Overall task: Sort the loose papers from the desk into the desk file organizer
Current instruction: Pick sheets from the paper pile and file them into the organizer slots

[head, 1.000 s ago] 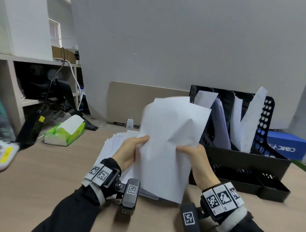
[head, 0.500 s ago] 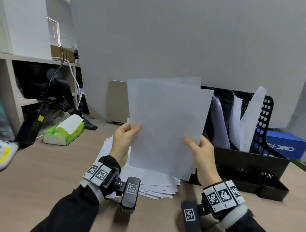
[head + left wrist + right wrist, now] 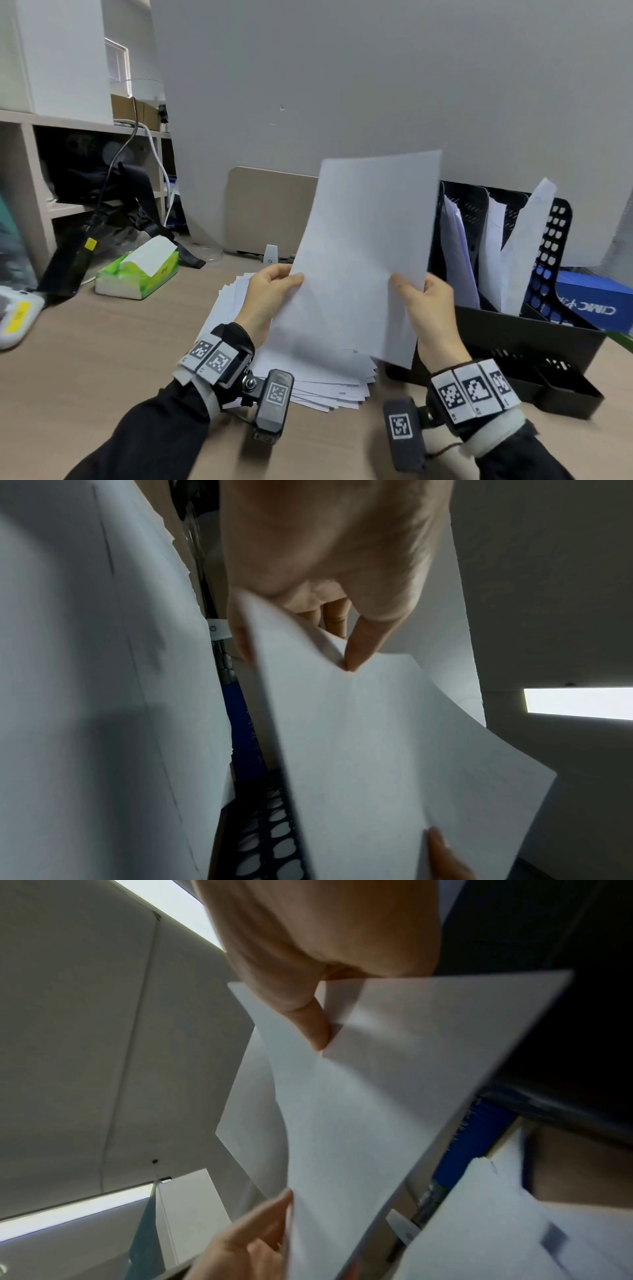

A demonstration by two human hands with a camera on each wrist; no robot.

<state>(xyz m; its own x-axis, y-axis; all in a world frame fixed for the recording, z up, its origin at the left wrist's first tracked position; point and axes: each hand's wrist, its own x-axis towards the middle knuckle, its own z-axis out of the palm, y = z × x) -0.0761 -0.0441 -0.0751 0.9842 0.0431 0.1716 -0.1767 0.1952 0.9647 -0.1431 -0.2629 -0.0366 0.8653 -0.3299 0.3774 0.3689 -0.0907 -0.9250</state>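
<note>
I hold a white sheet of paper (image 3: 363, 253) upright in the air over the desk. My left hand (image 3: 274, 291) pinches its left edge and my right hand (image 3: 424, 294) pinches its right edge. In the left wrist view the thumb presses the sheet (image 3: 377, 737); in the right wrist view the thumb pins the same sheet (image 3: 359, 1096). Beneath it lies a fanned stack of loose papers (image 3: 308, 377). The black mesh file organizer (image 3: 534, 342) stands just right of the sheet, with several papers (image 3: 513, 246) standing in its slots.
A green tissue pack (image 3: 137, 270) sits at the left on the wooden desk (image 3: 85, 359). A blue box (image 3: 596, 298) lies behind the organizer. A grey partition (image 3: 376, 85) closes the back. Shelves with cables (image 3: 102, 178) stand at the far left.
The sheet was bent over near the stack; both hands lifted it, straightened it upright and shifted it right toward the organizer.
</note>
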